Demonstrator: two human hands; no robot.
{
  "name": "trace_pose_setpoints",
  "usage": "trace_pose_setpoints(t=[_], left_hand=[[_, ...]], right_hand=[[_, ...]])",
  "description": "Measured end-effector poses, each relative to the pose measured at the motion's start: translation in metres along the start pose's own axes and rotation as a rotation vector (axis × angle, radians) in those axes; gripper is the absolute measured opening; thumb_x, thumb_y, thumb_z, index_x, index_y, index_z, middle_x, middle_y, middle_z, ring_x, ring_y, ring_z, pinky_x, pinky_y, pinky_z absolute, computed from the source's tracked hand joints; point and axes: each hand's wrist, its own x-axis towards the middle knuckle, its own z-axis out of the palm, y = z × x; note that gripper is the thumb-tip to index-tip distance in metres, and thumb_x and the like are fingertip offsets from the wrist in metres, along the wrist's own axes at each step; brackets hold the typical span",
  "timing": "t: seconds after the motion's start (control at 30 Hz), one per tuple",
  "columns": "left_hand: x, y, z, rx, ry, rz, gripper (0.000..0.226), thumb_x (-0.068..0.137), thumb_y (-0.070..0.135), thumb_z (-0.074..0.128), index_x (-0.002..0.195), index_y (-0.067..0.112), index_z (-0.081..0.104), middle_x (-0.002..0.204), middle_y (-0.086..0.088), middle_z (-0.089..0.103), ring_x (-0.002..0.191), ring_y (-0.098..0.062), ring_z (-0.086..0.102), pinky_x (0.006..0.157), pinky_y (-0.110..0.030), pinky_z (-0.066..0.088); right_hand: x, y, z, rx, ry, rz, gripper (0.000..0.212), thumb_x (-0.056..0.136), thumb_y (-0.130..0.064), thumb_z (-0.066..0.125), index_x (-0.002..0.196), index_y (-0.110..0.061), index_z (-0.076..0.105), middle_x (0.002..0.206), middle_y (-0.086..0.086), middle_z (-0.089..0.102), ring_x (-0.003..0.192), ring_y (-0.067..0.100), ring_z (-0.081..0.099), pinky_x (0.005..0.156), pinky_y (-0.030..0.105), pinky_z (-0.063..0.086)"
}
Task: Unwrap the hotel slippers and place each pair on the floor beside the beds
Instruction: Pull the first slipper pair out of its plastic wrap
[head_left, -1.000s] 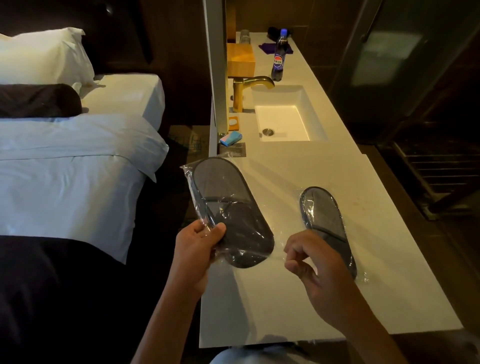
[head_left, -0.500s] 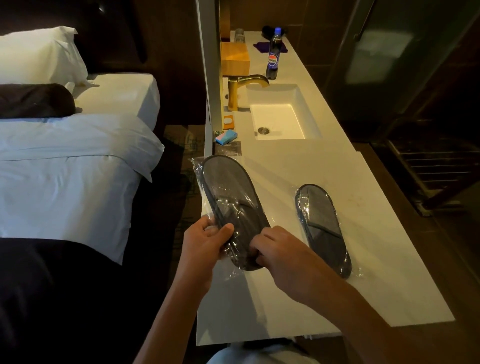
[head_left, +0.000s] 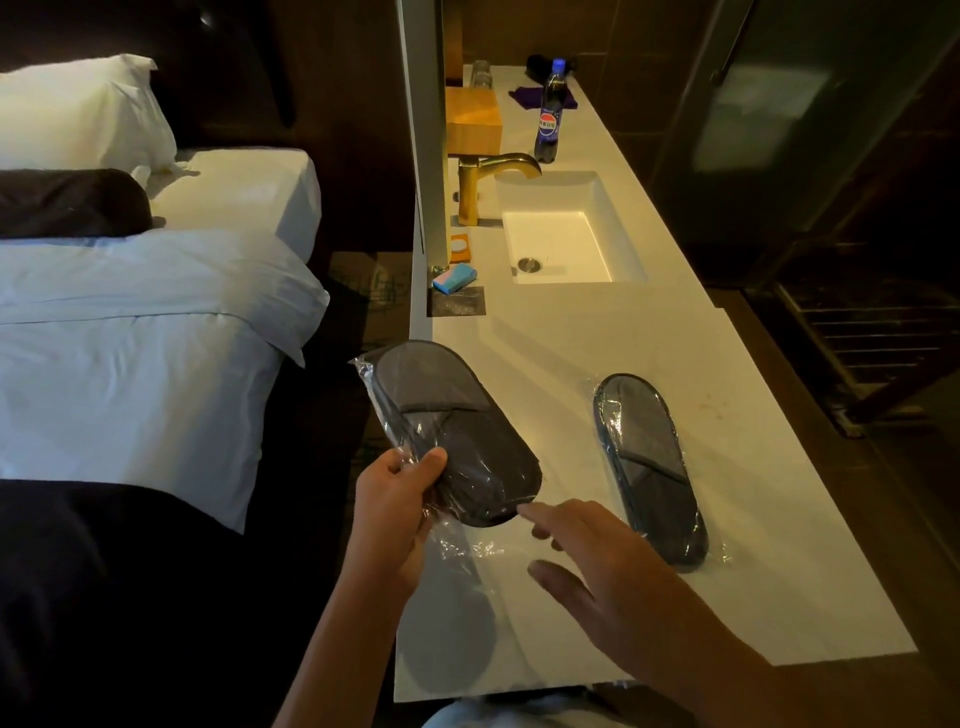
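A pair of dark grey slippers in clear plastic wrap (head_left: 457, 431) is held above the left edge of the white counter (head_left: 753, 545). My left hand (head_left: 400, 512) grips its near end, thumb on top. My right hand (head_left: 597, 566) hovers just right of that end, fingers spread, index finger touching the wrap's edge. A second wrapped pair of grey slippers (head_left: 652, 467) lies flat on the counter to the right. The bed (head_left: 130, 338) with white sheets stands to the left.
A sink (head_left: 561, 244) with a gold tap (head_left: 488, 176) is set in the counter further back. A cola bottle (head_left: 548, 114), a wooden box (head_left: 472, 119) and a blue soap packet (head_left: 454, 278) stand near it. Dark floor shows between bed and counter.
My right hand came to the near end of the held pack, pinched it, then let go and drew back with fingers spread. The left hand kept its grip.
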Motion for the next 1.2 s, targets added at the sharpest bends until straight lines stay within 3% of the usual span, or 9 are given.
trace_pose_setpoints(t=[0.03, 0.1, 0.17, 0.27, 0.37, 0.5, 0.8, 1.1, 1.2], left_hand=[[0.0, -0.001, 0.002, -0.001, 0.009, 0.007, 0.015, 0.094, 0.01, 0.059, 0.105, 0.0, 0.062, 0.099, -0.021, 0.072, 0.089, -0.031, 0.072, 0.077, -0.044, 0.06], [0.0, -0.003, 0.005, -0.005, 0.008, 0.03, 0.018, 0.095, 0.009, 0.058, 0.109, 0.0, 0.062, 0.099, -0.019, 0.072, 0.086, -0.027, 0.072, 0.071, -0.038, 0.061], [-0.001, -0.004, 0.008, -0.002, -0.006, 0.053, 0.019, 0.095, 0.01, 0.058, 0.112, 0.002, 0.061, 0.097, -0.015, 0.075, 0.084, -0.024, 0.074, 0.067, -0.033, 0.062], [-0.004, -0.007, 0.012, -0.013, -0.052, 0.077, 0.016, 0.096, 0.009, 0.056, 0.11, 0.007, 0.062, 0.089, -0.008, 0.078, 0.083, -0.02, 0.077, 0.065, -0.029, 0.061], [-0.005, -0.009, 0.016, -0.005, -0.086, 0.099, 0.017, 0.095, 0.009, 0.056, 0.111, 0.005, 0.059, 0.092, -0.012, 0.077, 0.086, -0.024, 0.076, 0.069, -0.031, 0.062], [-0.001, -0.012, 0.02, -0.021, -0.095, 0.09, 0.02, 0.094, 0.009, 0.057, 0.114, 0.005, 0.059, 0.092, -0.011, 0.077, 0.088, -0.025, 0.076, 0.075, -0.034, 0.062], [0.038, 0.001, 0.046, -0.082, -0.04, 0.048, 0.036, 0.091, 0.027, 0.065, 0.124, 0.019, 0.056, 0.112, -0.011, 0.072, 0.099, -0.028, 0.073, 0.083, -0.048, 0.061], [0.106, 0.046, 0.068, -0.037, -0.019, 0.046, 0.025, 0.089, 0.024, 0.064, 0.107, 0.006, 0.066, 0.105, -0.015, 0.071, 0.098, -0.031, 0.07, 0.085, -0.05, 0.06], [0.135, 0.065, 0.078, -0.035, -0.032, 0.076, 0.027, 0.09, 0.013, 0.062, 0.112, -0.002, 0.067, 0.099, -0.017, 0.074, 0.09, -0.03, 0.073, 0.076, -0.04, 0.062]], right_hand=[[-0.001, -0.003, -0.001, 0.114, 0.035, 0.101, 0.037, 0.092, -0.054, 0.043, 0.122, -0.034, 0.051, 0.097, -0.021, 0.063, 0.083, -0.003, 0.064, 0.066, 0.005, 0.049], [0.003, -0.008, -0.002, 0.377, 0.066, 0.344, 0.02, 0.094, -0.035, 0.055, 0.113, -0.029, 0.06, 0.09, -0.021, 0.066, 0.082, -0.001, 0.067, 0.063, 0.009, 0.053], [0.01, -0.015, -0.002, 0.681, 0.004, 0.571, 0.012, 0.096, -0.016, 0.055, 0.102, -0.018, 0.066, 0.082, -0.001, 0.072, 0.063, 0.011, 0.068, 0.052, 0.019, 0.053], [0.019, -0.024, -0.003, 1.068, -0.014, 0.735, 0.015, 0.097, -0.015, 0.054, 0.1, -0.008, 0.067, 0.087, 0.016, 0.074, 0.056, 0.02, 0.063, 0.048, 0.027, 0.049], [0.028, -0.028, 0.0, 1.256, 0.07, 0.824, 0.016, 0.097, -0.018, 0.056, 0.108, -0.011, 0.065, 0.087, 0.013, 0.077, 0.055, 0.019, 0.062, 0.05, 0.026, 0.05], [0.035, -0.025, 0.005, 1.283, 0.167, 0.866, 0.018, 0.096, -0.012, 0.057, 0.112, -0.009, 0.062, 0.066, 0.011, 0.07, 0.048, 0.014, 0.059, 0.047, 0.023, 0.049], [0.02, -0.024, 0.017, 1.245, 0.115, 0.931, 0.016, 0.088, -0.004, 0.066, 0.104, -0.003, 0.065, 0.067, 0.018, 0.068, 0.049, 0.02, 0.061, 0.047, 0.028, 0.049], [-0.008, -0.002, 0.004, 1.284, -0.031, 0.957, 0.032, 0.079, -0.012, 0.071, 0.105, 0.001, 0.059, 0.059, 0.015, 0.065, 0.044, 0.018, 0.06, 0.043, 0.026, 0.048], [-0.015, 0.003, 0.002, 1.272, -0.096, 0.96, 0.042, 0.071, -0.022, 0.073, 0.104, -0.001, 0.058, 0.062, 0.014, 0.068, 0.043, 0.017, 0.06, 0.043, 0.023, 0.047]])
